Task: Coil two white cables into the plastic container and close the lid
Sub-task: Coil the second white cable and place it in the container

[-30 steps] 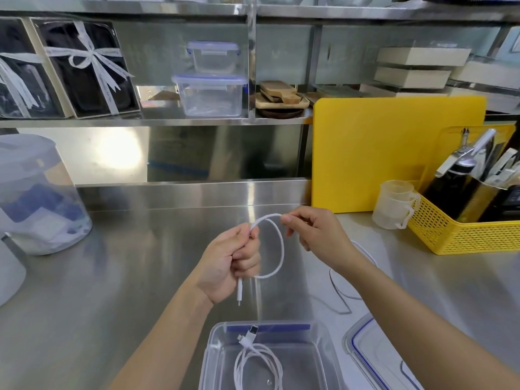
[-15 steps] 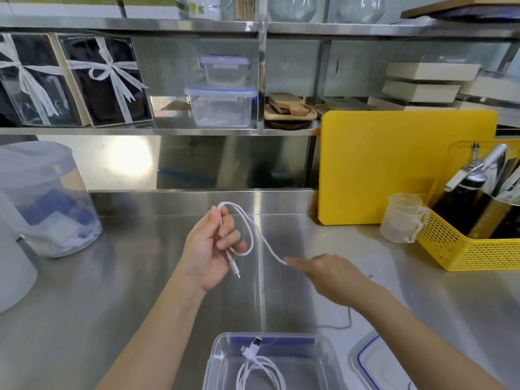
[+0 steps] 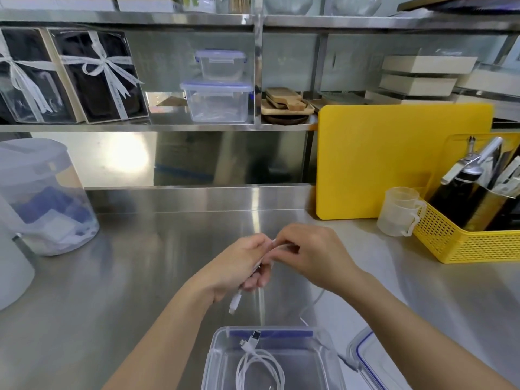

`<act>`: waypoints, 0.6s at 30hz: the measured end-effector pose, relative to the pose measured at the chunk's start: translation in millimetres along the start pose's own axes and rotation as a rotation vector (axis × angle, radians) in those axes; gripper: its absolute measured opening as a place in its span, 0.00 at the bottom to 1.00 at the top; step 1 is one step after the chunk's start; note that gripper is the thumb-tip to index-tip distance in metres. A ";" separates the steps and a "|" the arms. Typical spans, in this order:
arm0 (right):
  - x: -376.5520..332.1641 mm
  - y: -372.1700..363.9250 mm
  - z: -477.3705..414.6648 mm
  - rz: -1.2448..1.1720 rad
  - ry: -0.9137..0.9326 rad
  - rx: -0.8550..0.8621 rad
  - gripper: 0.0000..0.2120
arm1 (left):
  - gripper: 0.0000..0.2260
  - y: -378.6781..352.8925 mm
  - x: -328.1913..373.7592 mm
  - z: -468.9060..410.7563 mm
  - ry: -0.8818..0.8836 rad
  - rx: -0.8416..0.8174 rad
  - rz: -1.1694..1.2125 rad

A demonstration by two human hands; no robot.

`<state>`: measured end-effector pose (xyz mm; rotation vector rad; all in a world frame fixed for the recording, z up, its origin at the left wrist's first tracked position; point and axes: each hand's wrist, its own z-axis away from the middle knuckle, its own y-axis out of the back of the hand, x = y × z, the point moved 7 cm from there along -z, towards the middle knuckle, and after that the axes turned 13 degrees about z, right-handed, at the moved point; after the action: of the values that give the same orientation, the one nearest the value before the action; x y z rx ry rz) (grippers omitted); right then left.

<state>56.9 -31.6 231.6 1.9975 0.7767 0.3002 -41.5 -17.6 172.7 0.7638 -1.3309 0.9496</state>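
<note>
A: Status on the hands?

B: Left hand (image 3: 242, 266) is clenched around the second cable (image 3: 235, 301); its plug end dangles below the fist. Right hand (image 3: 312, 254) pinches the same cable right at the left fingertips, feeding a loop in. Both are held above the surface (image 3: 112, 291), mid-width, just beyond the container.

A: Loose end?

B: It trails off under the right wrist onto the surface, so there's slack not yet gathered.

A: Container?

B: Plastic container (image 3: 216, 350) sits open at the near edge. First cable (image 3: 261, 367) is coiled inside, plug toward the far wall. Lid (image 3: 363, 358) lies just beside it on the right, off.

A: Progress?

B: Roughly halfway, I'd judge. One cable stowed. Left: finish this coil, drop it in, snap the lid on.
</note>
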 end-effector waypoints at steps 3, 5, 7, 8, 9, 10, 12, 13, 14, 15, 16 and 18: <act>22.7 1.2 -3.6 -0.124 -0.104 0.005 0.12 | 0.16 2.0 -0.7 1.3 0.009 -0.061 0.256; 39.2 5.7 -4.1 -0.222 -0.163 0.047 0.07 | 0.15 5.0 0.0 3.6 0.013 -0.118 0.333; 55.8 6.3 -2.8 -0.289 -0.229 0.079 0.03 | 0.14 6.9 0.7 5.2 0.016 -0.163 0.341; 62.7 3.9 -1.8 -0.305 -0.261 0.085 0.04 | 0.13 7.8 1.8 6.1 0.009 -0.179 0.347; 69.3 -1.1 -0.3 -0.321 -0.302 0.083 0.06 | 0.12 8.0 3.5 7.2 -0.001 -0.197 0.361; 76.1 -8.5 1.9 -0.336 -0.355 0.069 0.06 | 0.11 7.8 5.7 8.7 -0.017 -0.217 0.385; 88.8 -27.6 8.6 -0.372 -0.468 -0.004 0.09 | 0.10 8.5 11.6 11.5 -0.067 -0.243 0.478; 93.2 -38.6 13.1 -0.390 -0.516 -0.061 0.10 | 0.09 10.3 15.7 12.7 -0.098 -0.242 0.549; 95.5 -49.5 18.7 -0.390 -0.551 -0.138 0.12 | 0.09 13.2 20.4 13.3 -0.133 -0.233 0.633; 95.1 -59.9 24.8 -0.371 -0.566 -0.226 0.13 | 0.09 17.2 25.7 13.2 -0.172 -0.215 0.722; 92.4 -68.5 31.1 -0.334 -0.562 -0.312 0.13 | 0.10 22.4 30.8 12.1 -0.210 -0.184 0.808; 81.1 -80.3 42.2 -0.226 -0.494 -0.457 0.13 | 0.10 33.5 37.4 7.9 -0.276 -0.091 0.897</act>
<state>108.0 19.4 133.6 1.4486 0.5453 -0.1404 -75.4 -5.1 208.5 0.1941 -2.0050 1.4948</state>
